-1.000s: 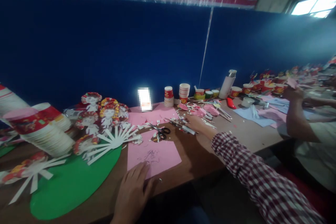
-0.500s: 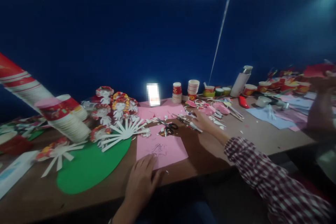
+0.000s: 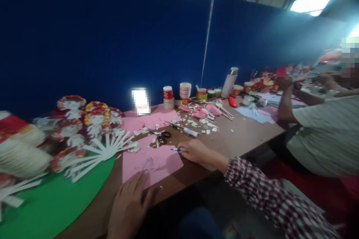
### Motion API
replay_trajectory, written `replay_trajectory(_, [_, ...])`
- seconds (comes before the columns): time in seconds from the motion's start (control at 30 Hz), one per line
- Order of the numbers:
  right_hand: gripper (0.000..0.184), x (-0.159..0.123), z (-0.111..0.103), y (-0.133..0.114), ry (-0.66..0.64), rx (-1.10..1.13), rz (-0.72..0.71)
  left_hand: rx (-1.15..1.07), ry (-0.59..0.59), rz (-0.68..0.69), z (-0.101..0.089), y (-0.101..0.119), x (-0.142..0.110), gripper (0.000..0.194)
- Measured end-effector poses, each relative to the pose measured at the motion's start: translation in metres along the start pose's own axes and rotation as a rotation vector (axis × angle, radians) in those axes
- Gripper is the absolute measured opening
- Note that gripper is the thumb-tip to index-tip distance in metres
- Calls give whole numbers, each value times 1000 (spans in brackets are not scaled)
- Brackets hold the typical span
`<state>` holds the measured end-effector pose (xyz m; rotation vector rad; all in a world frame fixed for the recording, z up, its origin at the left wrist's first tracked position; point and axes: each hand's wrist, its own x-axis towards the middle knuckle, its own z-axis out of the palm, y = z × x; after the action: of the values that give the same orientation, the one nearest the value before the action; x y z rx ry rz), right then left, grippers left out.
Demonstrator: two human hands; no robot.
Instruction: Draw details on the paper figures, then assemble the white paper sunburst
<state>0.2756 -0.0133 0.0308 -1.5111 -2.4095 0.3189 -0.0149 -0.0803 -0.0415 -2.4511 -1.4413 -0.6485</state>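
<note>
My left hand (image 3: 130,198) lies flat with its fingers on the lower left edge of a pink sheet of paper (image 3: 171,158). Dark pen lines form a drawing or character on that sheet. My right hand (image 3: 193,150) is closed around a pen (image 3: 178,149), whose tip points left above the sheet's right part. Black-handled scissors (image 3: 162,137) lie just beyond the sheet among white paper scraps. Farther back are more pens or markers (image 3: 190,132) on the table. Left of the sheet, a white cut-paper fan shape (image 3: 108,152) rests partly on a green board (image 3: 70,205).
Paper figures with red and yellow trim (image 3: 97,119) stand at the left, beside stacked paper cups (image 3: 25,157). More cups (image 3: 185,91) and a flask (image 3: 230,82) line the blue wall. At the right sits another person in a light shirt (image 3: 331,134).
My right hand has come back from the pens at the far side and now holds a pen over the pink sheet. The view has turned right. My left hand stays on the paper.
</note>
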Motion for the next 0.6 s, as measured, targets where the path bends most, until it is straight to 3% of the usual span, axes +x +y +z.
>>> replay_trajectory(0.17, [22,-31,-19,61,106,-111,283,13,-14,0,3,-2,-2,61])
replay_trajectory(0.33, [32,-37,-37,108,216,-205,514,15,-15,-12,2,-2,-2,62])
replay_trajectory(0.47, [31,-23,-37,117,233,-225,545,19,-7,8,2,-2,-1,59])
replay_trajectory(0.6, [30,1,-31,107,212,-223,500,37,0,22,0,-1,0,57])
